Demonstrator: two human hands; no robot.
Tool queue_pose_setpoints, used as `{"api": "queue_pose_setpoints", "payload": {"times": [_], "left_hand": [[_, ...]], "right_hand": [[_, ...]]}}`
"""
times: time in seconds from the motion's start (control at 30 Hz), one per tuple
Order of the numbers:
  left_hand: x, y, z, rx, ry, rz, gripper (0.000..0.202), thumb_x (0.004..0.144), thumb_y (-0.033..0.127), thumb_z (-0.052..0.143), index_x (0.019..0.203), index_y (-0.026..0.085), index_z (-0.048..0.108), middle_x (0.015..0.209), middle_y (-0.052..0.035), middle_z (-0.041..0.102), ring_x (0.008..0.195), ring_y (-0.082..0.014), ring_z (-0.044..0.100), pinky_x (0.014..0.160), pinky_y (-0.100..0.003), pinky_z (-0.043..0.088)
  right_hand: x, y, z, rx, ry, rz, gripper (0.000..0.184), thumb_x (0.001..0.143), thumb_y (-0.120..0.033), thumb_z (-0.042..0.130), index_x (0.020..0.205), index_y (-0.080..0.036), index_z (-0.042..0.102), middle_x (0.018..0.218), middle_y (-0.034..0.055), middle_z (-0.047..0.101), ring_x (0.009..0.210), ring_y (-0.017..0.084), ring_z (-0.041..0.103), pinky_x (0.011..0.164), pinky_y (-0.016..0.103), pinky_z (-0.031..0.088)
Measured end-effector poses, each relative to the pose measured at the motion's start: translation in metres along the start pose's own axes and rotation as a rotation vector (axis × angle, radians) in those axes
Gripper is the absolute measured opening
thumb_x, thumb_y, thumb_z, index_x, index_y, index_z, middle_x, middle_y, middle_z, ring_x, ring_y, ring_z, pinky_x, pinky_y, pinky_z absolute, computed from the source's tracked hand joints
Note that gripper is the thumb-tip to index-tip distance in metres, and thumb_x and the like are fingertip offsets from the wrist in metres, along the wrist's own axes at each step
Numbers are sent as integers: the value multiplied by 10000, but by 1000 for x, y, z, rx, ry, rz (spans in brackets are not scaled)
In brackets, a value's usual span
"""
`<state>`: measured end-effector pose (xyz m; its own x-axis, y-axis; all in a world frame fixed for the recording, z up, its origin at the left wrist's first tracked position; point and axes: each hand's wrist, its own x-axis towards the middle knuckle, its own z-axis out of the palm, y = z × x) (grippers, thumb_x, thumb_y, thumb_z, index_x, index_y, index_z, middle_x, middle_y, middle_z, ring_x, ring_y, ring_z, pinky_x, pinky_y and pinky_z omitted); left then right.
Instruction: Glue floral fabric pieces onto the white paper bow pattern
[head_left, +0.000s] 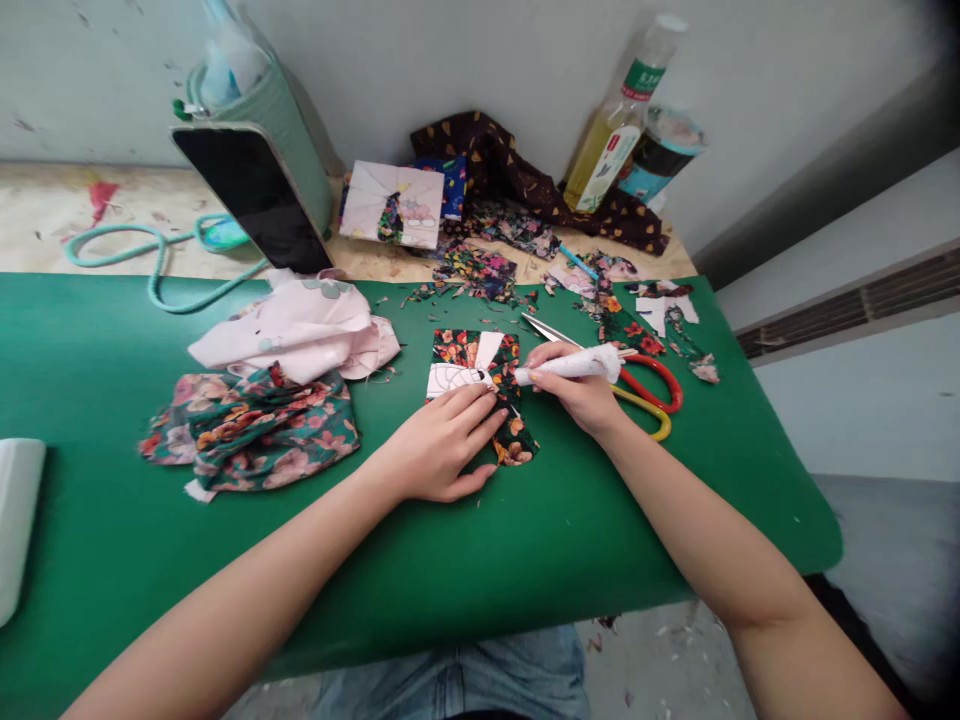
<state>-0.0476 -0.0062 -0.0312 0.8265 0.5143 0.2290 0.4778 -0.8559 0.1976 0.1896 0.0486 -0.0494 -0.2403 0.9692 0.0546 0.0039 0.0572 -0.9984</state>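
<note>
My left hand (442, 445) lies flat, fingers together, pressing a small floral fabric piece with a white paper pattern (480, 375) onto the green mat (450, 560). My right hand (577, 385) is closed round a white wrapped stick-like tool (570, 367), its tip touching the fabric's right side. Scissors with red and yellow handles (645, 385) lie just behind my right hand.
A heap of pink and floral cloth (270, 400) lies to the left. A phone (251, 195) leans on a green holder at the back. Fabric scraps (480, 270), a patchwork square (394, 205), a dark cloth and two bottles (619, 120) stand by the wall. A white object (15, 510) is at the left edge.
</note>
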Motion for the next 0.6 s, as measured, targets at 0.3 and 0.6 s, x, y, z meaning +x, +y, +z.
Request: {"api": "queue_pose_setpoints", "payload": {"times": [0.3, 0.6], "left_hand": [[0, 1, 2, -2, 27, -16, 589, 910, 407, 485, 1333, 0, 536, 1318, -257, 550, 1312, -413, 456, 1065, -526, 437], [0, 1, 3, -13, 9, -33, 604, 904, 416, 502, 1352, 12, 520, 1338, -259, 534, 1321, -414, 447, 1071, -535, 431]], "right_hand": [[0, -3, 2, -12, 9, -6, 191, 703, -364, 807, 785, -227, 702, 814, 4, 680, 656, 130, 589, 587, 269, 492], [-1, -1, 1, -49, 16, 13, 211, 712, -386, 795, 799, -221, 695, 813, 6, 676, 682, 138, 591, 598, 270, 493]]}}
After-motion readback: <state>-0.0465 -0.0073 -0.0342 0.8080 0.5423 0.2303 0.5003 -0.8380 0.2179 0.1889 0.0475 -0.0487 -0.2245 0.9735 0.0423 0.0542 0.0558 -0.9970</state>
